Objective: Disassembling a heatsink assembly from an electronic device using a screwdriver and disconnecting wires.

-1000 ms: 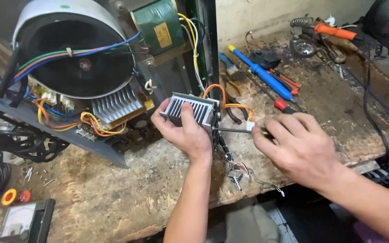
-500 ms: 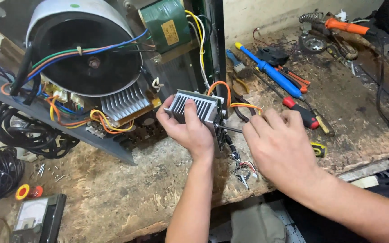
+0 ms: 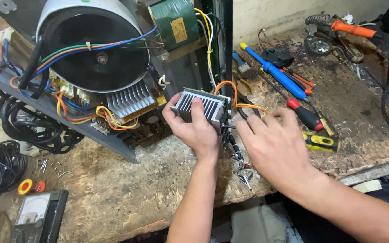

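L hand (image 3: 197,130) grips the finned heatsink (image 3: 200,106), thumb on the left side, fingers over the fins, holding it tilted up off the surface (image 3: 113,198). R hand (image 3: 278,148) sits just right of it, fingers curled in toward the heatsink's right edge where small parts and orange wires (image 3: 235,96) come out. Can't tell if the R hand pinches anything; the fingertips are hidden behind the hand itself.

Step in hand, as I read it: working on leads or fasteners at the heatsink's side while the L hand steadies it. Next move needs a fine fingertip grip or a tool at that edge, with the L hand keeping the block from twisting.

Beyond the R hand: red-handled screwdriver (image 3: 306,115), blue tool (image 3: 275,74), yellow-black tool (image 3: 320,141). Above the L hand: big round motor housing (image 3: 93,49) w/ coloured wiring. Far left of the L hand: meter (image 3: 34,216), black cable coil (image 3: 1,166).
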